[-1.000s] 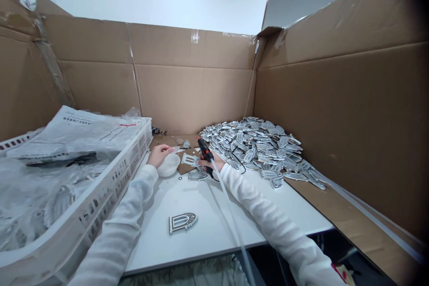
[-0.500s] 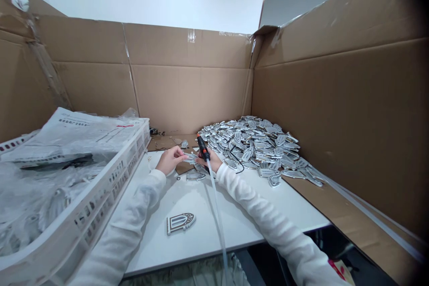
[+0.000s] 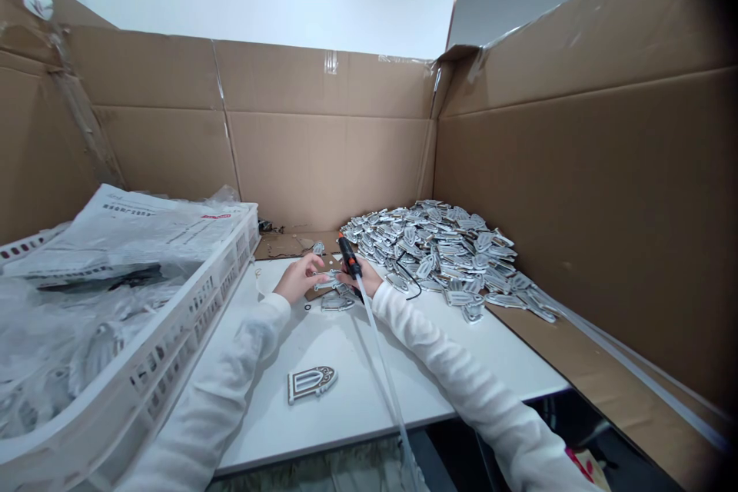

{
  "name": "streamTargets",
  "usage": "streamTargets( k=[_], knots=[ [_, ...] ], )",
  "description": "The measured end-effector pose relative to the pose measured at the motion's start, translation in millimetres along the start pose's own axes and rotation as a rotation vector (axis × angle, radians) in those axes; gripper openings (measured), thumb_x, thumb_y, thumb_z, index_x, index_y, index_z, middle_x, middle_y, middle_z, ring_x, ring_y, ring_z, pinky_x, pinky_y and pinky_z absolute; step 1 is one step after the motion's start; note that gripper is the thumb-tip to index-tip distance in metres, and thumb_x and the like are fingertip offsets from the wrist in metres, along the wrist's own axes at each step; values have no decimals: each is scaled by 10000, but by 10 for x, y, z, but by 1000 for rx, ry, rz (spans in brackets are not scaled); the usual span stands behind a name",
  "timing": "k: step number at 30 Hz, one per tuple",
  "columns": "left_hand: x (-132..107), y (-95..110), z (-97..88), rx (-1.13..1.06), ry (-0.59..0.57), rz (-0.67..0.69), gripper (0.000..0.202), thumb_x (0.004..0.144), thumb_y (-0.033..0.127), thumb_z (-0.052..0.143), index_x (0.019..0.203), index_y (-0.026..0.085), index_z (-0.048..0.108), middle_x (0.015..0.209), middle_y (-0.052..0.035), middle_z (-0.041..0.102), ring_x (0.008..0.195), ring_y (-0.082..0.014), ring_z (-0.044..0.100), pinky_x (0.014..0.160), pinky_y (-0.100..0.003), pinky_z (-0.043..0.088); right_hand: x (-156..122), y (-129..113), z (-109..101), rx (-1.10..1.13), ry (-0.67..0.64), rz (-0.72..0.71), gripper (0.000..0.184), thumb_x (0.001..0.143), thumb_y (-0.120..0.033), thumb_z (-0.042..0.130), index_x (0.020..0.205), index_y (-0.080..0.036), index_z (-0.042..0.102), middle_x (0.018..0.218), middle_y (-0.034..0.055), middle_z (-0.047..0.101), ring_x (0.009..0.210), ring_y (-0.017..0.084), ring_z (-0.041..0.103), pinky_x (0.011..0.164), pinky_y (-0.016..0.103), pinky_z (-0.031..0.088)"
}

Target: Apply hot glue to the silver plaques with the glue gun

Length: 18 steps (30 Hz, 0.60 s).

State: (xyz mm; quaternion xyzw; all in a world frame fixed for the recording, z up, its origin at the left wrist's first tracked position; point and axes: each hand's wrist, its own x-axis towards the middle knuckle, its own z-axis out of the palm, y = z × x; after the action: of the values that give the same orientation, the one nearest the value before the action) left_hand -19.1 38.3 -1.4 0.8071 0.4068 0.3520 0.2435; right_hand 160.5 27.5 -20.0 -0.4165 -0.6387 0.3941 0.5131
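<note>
My right hand (image 3: 363, 277) grips a black and orange glue gun (image 3: 347, 254) with a clear glue stick (image 3: 377, 354) trailing back toward me. My left hand (image 3: 298, 277) pinches a small grey window-shaped piece (image 3: 326, 282) just left of the gun's tip, over a brown cardboard pad (image 3: 314, 288). More such pieces lie flat under the hands (image 3: 335, 302). One arch-shaped window piece (image 3: 312, 382) lies alone on the white table (image 3: 346, 400) nearer to me. Both arms wear white sleeves.
A big heap of grey window pieces (image 3: 443, 254) covers the table's right back. A white plastic crate (image 3: 173, 323) with plastic bags and a newspaper stands at the left. Brown cardboard walls (image 3: 323, 146) ring the table. A small white bowl sits behind my left hand.
My left hand left the white bowl and moved right to the glue gun, taking hold of a small piece there. The right hand stayed almost in place.
</note>
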Motion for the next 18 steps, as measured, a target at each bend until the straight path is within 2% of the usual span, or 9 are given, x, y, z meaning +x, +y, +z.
streamTargets(
  k=[2,4,6,7,9,13,15,18],
  knots=[
    [-10,-11,-40,77,-13,-12,351,697,460,531,937,206,503,606,35,545,567,-130,489,560,-229,342,6,22,-10,-39,22,30,358,441,-298,703,614,-175,414,556,-63,428,481,71,399,487,219,353],
    [-23,-27,-126,215,22,-73,316,754,446,451,963,218,517,648,13,585,616,-151,512,588,-246,342,11,49,-23,-95,39,100,335,436,-274,697,600,-175,423,526,-69,424,470,74,398,480,218,348],
    [-35,-39,-219,379,75,-120,270,770,415,425,900,218,557,712,-12,612,670,-173,525,605,-262,339,17,74,-41,-144,72,193,307,423,-230,693,587,-171,441,495,-73,422,453,76,397,470,218,342],
    [-39,-36,-250,448,91,-112,250,765,402,434,852,215,576,736,-22,619,695,-182,526,613,-266,338,21,82,-52,-155,100,231,291,419,-206,687,588,-168,453,486,-73,426,448,78,399,469,218,343],
    [-49,1,-253,548,82,-13,229,759,380,447,769,212,601,753,-32,626,731,-194,520,637,-274,343,37,89,-81,-151,182,278,266,427,-176,666,608,-165,472,483,-70,439,446,84,411,472,222,350],
    [-89,149,-31,693,-29,233,238,781,284,424,683,193,621,717,-43,634,754,-193,514,733,-296,347,88,89,-168,-116,370,274,222,498,-197,600,664,-175,453,509,-65,450,457,90,425,486,227,366],
    [-116,199,115,735,-92,285,228,779,265,437,688,186,631,720,-47,635,767,-193,521,758,-305,348,110,97,-212,-88,455,261,218,515,-211,580,678,-179,440,530,-62,456,467,90,432,491,226,373],
    [-145,195,265,743,-197,330,207,768,342,492,807,211,647,799,-46,639,800,-200,539,740,-306,368,122,110,-246,-39,513,254,214,518,-218,572,675,-182,431,527,-62,455,462,90,435,486,225,375]
  ],
)
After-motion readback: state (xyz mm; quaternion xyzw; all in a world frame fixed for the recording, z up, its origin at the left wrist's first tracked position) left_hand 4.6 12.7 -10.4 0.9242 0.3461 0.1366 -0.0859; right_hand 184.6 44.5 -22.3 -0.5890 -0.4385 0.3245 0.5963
